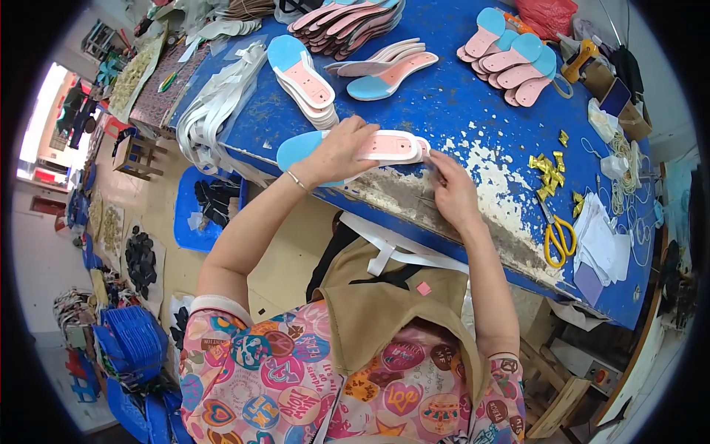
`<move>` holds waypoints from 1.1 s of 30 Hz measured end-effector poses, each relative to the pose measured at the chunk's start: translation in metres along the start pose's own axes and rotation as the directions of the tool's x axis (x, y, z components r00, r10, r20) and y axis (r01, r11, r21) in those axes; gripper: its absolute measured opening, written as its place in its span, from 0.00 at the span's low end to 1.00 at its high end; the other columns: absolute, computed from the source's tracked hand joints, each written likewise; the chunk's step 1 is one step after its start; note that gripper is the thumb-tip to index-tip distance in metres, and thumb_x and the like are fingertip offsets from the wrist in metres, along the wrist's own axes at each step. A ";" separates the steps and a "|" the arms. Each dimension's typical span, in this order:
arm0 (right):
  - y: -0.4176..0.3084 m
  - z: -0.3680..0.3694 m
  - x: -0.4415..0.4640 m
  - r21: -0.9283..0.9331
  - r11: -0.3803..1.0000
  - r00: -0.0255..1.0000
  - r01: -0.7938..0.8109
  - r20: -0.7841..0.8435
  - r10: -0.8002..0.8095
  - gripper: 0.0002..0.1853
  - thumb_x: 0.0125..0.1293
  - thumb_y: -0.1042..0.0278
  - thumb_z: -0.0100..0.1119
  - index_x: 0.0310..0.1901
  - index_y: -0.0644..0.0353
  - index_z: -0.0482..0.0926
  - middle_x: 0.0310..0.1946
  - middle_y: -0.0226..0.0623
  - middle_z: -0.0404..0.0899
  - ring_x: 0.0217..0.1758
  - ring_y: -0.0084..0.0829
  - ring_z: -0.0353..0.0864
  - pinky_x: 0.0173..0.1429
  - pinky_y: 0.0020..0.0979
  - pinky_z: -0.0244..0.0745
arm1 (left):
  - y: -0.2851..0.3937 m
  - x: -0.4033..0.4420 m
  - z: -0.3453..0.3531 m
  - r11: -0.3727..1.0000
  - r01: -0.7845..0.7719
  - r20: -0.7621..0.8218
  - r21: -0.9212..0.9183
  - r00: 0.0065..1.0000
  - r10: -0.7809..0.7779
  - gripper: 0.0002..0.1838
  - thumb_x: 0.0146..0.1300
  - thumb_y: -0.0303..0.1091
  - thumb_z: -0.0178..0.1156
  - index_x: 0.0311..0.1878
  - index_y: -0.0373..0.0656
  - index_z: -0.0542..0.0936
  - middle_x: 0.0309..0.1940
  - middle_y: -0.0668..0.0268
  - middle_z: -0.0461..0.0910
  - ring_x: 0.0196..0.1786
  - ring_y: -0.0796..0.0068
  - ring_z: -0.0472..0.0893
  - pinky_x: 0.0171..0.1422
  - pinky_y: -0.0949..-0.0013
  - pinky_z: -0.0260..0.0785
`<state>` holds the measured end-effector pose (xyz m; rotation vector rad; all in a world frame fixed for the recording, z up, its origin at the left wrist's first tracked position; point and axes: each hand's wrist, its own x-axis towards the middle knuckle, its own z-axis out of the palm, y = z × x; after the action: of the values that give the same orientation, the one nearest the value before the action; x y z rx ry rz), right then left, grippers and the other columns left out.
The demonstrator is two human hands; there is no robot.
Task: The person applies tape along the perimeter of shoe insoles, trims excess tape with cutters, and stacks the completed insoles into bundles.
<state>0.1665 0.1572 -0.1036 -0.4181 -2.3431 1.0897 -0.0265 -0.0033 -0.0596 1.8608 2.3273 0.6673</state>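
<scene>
Near the front edge of the blue table lies a pink and blue insole with a white rim, over at least one more insole. My left hand grips it across the middle, fingers closed over the top. At its pink end, my right hand has its fingers bent together against the tip of the lower insole; what they pinch is too small to make out. Behind my left hand stands a stack of white-rimmed insoles. Further back, a few loose insoles lie on their sides.
White strips hang over the table's left edge. Piles of insoles lie at the back, with more insoles at back right. Yellow-handled scissors, gold wrappers and white cloth lie on the right. A blue basin stands on the floor.
</scene>
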 end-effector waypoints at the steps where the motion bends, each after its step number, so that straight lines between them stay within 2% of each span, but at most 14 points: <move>1: 0.003 0.006 0.003 -0.156 0.988 0.999 -0.018 0.037 0.024 0.18 0.56 0.81 0.47 0.48 0.57 0.75 0.52 0.32 0.73 0.48 0.34 0.74 0.50 0.29 0.69 | 0.001 -0.001 0.000 1.000 -0.021 -0.087 0.000 0.996 0.021 0.32 0.46 0.37 0.67 0.54 0.36 0.69 0.44 0.54 0.69 0.48 0.56 0.70 0.54 0.62 0.64; 2: 0.002 0.008 0.005 -0.310 0.950 0.996 -0.034 0.071 0.058 0.21 0.53 0.82 0.46 0.49 0.55 0.75 0.54 0.29 0.72 0.50 0.38 0.72 0.53 0.33 0.69 | 0.003 -0.001 0.000 0.999 -0.042 -0.171 -0.002 0.984 0.041 0.33 0.45 0.38 0.67 0.54 0.35 0.69 0.44 0.53 0.68 0.48 0.55 0.70 0.54 0.61 0.64; 6: -0.005 0.008 0.002 -0.337 0.937 0.987 -0.090 0.096 0.130 0.26 0.50 0.83 0.46 0.52 0.51 0.75 0.56 0.25 0.71 0.46 0.36 0.71 0.50 0.33 0.70 | 0.007 -0.002 0.000 1.000 0.021 -0.251 -0.021 0.968 -0.026 0.34 0.44 0.39 0.68 0.55 0.36 0.68 0.46 0.53 0.68 0.49 0.55 0.69 0.54 0.60 0.63; 8: -0.003 0.008 0.002 -0.322 0.942 0.987 -0.092 0.095 0.129 0.27 0.49 0.84 0.46 0.52 0.51 0.75 0.56 0.24 0.71 0.44 0.36 0.71 0.49 0.32 0.70 | 0.007 -0.002 0.008 0.998 -0.012 -0.008 0.064 1.000 0.013 0.35 0.43 0.41 0.68 0.55 0.37 0.68 0.47 0.53 0.68 0.50 0.55 0.69 0.54 0.60 0.63; 10: -0.005 0.008 0.001 -0.330 0.941 0.990 -0.076 0.087 0.111 0.26 0.49 0.84 0.48 0.51 0.50 0.75 0.56 0.25 0.71 0.45 0.35 0.71 0.47 0.32 0.72 | 0.004 0.001 0.010 0.992 0.043 0.051 0.117 0.997 -0.049 0.35 0.42 0.42 0.68 0.55 0.39 0.68 0.47 0.53 0.68 0.50 0.55 0.69 0.55 0.59 0.62; 13: -0.006 0.012 -0.002 -0.413 0.910 0.995 -0.022 0.075 0.059 0.25 0.49 0.82 0.50 0.50 0.51 0.75 0.56 0.27 0.71 0.45 0.34 0.71 0.46 0.32 0.73 | -0.001 0.007 0.009 0.991 0.131 0.083 0.011 0.988 -0.132 0.33 0.43 0.41 0.67 0.54 0.38 0.69 0.44 0.54 0.69 0.49 0.56 0.69 0.54 0.61 0.62; 16: -0.009 0.012 -0.003 -0.425 0.905 0.996 -0.010 0.074 0.046 0.24 0.49 0.81 0.52 0.50 0.52 0.76 0.56 0.29 0.71 0.45 0.34 0.71 0.45 0.32 0.74 | 0.005 0.014 -0.014 0.906 0.222 -0.128 -0.360 0.950 -0.283 0.29 0.44 0.39 0.66 0.50 0.37 0.71 0.39 0.54 0.69 0.46 0.59 0.69 0.52 0.63 0.62; 19: -0.011 0.011 -0.003 -0.395 0.919 0.996 -0.024 0.071 0.057 0.23 0.49 0.81 0.51 0.49 0.54 0.76 0.55 0.30 0.72 0.45 0.34 0.72 0.45 0.33 0.74 | 0.019 0.019 -0.024 0.940 0.165 -0.207 -0.298 0.950 -0.232 0.30 0.43 0.39 0.68 0.50 0.37 0.71 0.40 0.55 0.69 0.46 0.58 0.69 0.50 0.62 0.64; 20: -0.006 0.009 -0.004 -0.398 0.917 0.996 -0.023 0.068 0.055 0.23 0.49 0.81 0.51 0.49 0.54 0.76 0.55 0.30 0.72 0.45 0.34 0.72 0.45 0.33 0.74 | 0.023 0.021 -0.018 0.986 0.124 -0.182 -0.110 0.973 -0.143 0.31 0.44 0.40 0.67 0.51 0.36 0.69 0.41 0.54 0.69 0.46 0.58 0.70 0.51 0.62 0.64; 21: 0.003 0.008 -0.006 -0.333 0.943 0.999 0.006 0.047 0.011 0.23 0.48 0.82 0.51 0.49 0.54 0.76 0.52 0.31 0.74 0.43 0.35 0.72 0.45 0.32 0.74 | 0.026 0.023 -0.010 0.994 0.070 -0.142 0.083 0.988 -0.058 0.33 0.45 0.41 0.67 0.53 0.35 0.68 0.42 0.53 0.69 0.45 0.59 0.70 0.52 0.61 0.64; 23: 0.005 -0.002 -0.010 -0.265 0.964 0.999 0.036 0.015 -0.033 0.23 0.47 0.82 0.51 0.48 0.55 0.77 0.50 0.31 0.76 0.42 0.35 0.72 0.45 0.32 0.73 | 0.023 0.018 0.014 0.974 0.145 0.022 0.174 0.988 -0.151 0.34 0.43 0.44 0.68 0.51 0.36 0.68 0.42 0.52 0.69 0.48 0.55 0.68 0.53 0.59 0.61; 26: 0.003 -0.023 -0.024 -0.267 0.945 0.982 -0.189 -0.026 0.189 0.18 0.53 0.81 0.52 0.47 0.56 0.77 0.42 0.31 0.80 0.36 0.30 0.75 0.42 0.27 0.72 | 0.023 0.016 0.023 0.954 0.207 0.123 0.218 0.964 -0.237 0.33 0.42 0.45 0.68 0.49 0.36 0.68 0.42 0.53 0.69 0.48 0.55 0.68 0.52 0.59 0.61; 29: 0.030 -0.016 -0.029 0.224 0.928 0.922 -0.297 -0.184 0.340 0.11 0.62 0.73 0.52 0.46 0.57 0.79 0.30 0.34 0.78 0.27 0.19 0.71 0.35 0.21 0.67 | 0.021 0.017 0.028 0.951 0.186 0.109 0.248 0.970 -0.218 0.31 0.42 0.46 0.67 0.46 0.36 0.69 0.41 0.54 0.69 0.47 0.56 0.69 0.50 0.59 0.61; 33: 0.029 -0.015 -0.032 0.424 0.877 0.917 -0.226 -0.210 0.338 0.11 0.65 0.72 0.50 0.46 0.61 0.77 0.30 0.31 0.79 0.25 0.16 0.68 0.32 0.20 0.66 | 0.028 0.025 0.025 0.953 0.171 0.128 0.251 0.970 -0.208 0.30 0.43 0.44 0.67 0.46 0.37 0.69 0.41 0.54 0.69 0.47 0.56 0.69 0.50 0.58 0.61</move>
<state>0.2026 0.1697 -0.1283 -0.7279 -1.7934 1.4950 0.0009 0.0316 -0.0659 1.6713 2.5323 0.2211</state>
